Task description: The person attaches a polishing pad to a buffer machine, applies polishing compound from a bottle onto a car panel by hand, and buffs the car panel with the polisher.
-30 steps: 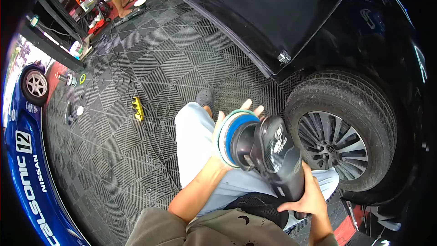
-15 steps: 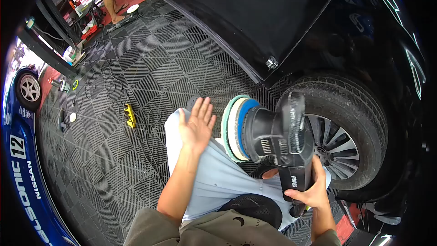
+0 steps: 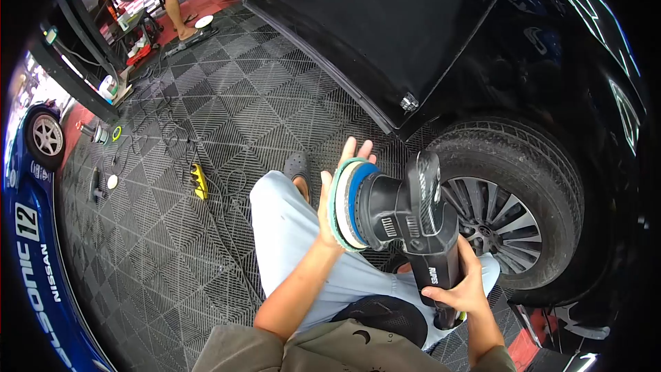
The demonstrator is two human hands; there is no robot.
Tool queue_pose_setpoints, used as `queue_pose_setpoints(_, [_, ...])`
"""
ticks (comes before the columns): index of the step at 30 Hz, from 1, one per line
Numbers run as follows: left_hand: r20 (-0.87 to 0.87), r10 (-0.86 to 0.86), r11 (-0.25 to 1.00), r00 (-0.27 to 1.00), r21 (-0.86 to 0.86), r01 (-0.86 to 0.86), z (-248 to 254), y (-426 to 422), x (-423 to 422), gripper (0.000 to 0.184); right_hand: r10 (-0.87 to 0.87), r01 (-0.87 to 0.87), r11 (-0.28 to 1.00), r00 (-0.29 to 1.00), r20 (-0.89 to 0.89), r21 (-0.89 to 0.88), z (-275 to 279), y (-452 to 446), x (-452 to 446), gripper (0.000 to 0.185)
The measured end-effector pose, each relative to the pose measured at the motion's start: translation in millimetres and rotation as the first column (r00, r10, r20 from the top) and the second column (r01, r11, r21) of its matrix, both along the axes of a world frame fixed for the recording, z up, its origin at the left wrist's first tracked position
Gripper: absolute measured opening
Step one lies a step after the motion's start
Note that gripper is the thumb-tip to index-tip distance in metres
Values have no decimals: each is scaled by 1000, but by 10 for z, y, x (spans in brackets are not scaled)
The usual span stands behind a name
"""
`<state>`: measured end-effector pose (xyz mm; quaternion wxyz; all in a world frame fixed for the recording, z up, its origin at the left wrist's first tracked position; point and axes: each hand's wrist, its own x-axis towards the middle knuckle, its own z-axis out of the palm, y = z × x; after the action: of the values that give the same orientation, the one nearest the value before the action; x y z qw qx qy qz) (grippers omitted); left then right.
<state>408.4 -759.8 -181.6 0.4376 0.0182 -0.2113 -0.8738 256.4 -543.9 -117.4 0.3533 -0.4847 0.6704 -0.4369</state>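
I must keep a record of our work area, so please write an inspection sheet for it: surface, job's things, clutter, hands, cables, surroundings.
Surface: dark patterned floor tiles.
Job's things: black polisher marked RUPES, with a layered pad, held off the floor.
Clutter: yellow block and, farther off, a white disc.
Hands: right hand grips the polisher's handle; left hand, fingers extended, is behind the pad, probably touching it.
Cables: dark cable on the floor near the yellow block; its full path cannot be followed.
Surroundings: black car with wheel at right, blue car at left, another person's legs beyond.
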Motion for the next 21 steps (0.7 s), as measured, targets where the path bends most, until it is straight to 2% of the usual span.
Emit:
queue_pose_setpoints(1, [77, -21, 990, 997, -135, 32, -71, -67, 89, 77, -47, 47, 999, 996, -76, -8, -17, 58, 57, 103])
queue_pose_setpoints(2, [153, -2, 991, 988, -131, 22, -184, -172, 229, 81, -93, 91, 996, 984, -153, -20, -32, 109, 91, 102])
queue_pose_setpoints(3, [202, 48, 998, 978, -52, -38, -314, -297, 378, 84, -107, 105, 994, 984, -145, -22, -60, 127, 101, 101])
queue_pose_setpoints(5, [279, 195, 922, 940, 274, -272, -743, -577, 660, 79, -105, 100, 994, 986, -131, -41, -35, 107, 107, 101])
queue_pose_setpoints(6, [278, 198, 921, 940, 277, -276, -698, -577, 623, 79, -102, 97, 994, 988, -113, -43, -17, 115, 113, 101])
queue_pose_setpoints(8, [280, 11, 959, 960, 270, -90, -445, -528, 457, 80, -85, 82, 996, 993, -88, -36, -61, 118, 126, 102])
queue_pose_setpoints(9, [271, -173, 985, 947, 64, 162, -250, -396, 313, 81, -65, 62, 998, 986, -150, -28, -92, 115, 152, 102])
queue_pose_setpoints(10, [23, -377, 920, 926, 121, 372, -80, -244, 45, 83, -45, 40, 999, 975, -219, -28, -102, 83, 153, 101])
queue_pose_setpoints(11, [55, -220, 953, 974, 225, 202, -4, -185, 28, 86, -65, 61, 997, 991, -117, -37, -66, 91, 163, 101])
queue_pose_setpoints(12, [41, -212, 954, 977, 226, 197, 48, -171, 58, 86, -56, 52, 998, 990, -131, -34, -34, 84, 131, 101])
queue_pose_setpoints(14, [-16, -311, 917, 950, 256, 305, 79, -187, 255, 87, -88, 80, 994, 989, -118, -74, -5, 134, 156, 101])
queue_pose_setpoints(15, [79, -245, 965, 966, 110, 236, -55, -329, 330, 89, -109, 97, 991, 983, -145, -87, 20, 143, 167, 101])
queue_pose_setpoints(16, [75, -177, 970, 981, 182, 162, -285, -511, 413, 89, -111, 98, 991, 982, -151, -95, 33, 134, 152, 101])
queue_pose_setpoints(18, [396, 97, 975, 913, 146, -167, -496, -663, 388, 90, -113, 102, 990, 988, -109, -100, 45, 138, 169, 102])
queue_pose_setpoints(19, [214, -106, 940, 971, 339, 28, 96, -389, 277, 85, -95, 83, 994, 981, -166, -76, 29, 144, 179, 102])
queue_pose_setpoints(20, [49, -265, 964, 963, 23, 265, 118, -202, 74, 78, -75, 64, 996, 971, -226, -55, -7, 133, 173, 103])
queue_pose_setpoints(21, [35, -180, 983, 983, 52, 178, 184, -123, 46, 76, -91, 81, 994, 985, -147, -72, -77, 183, 138, 104])
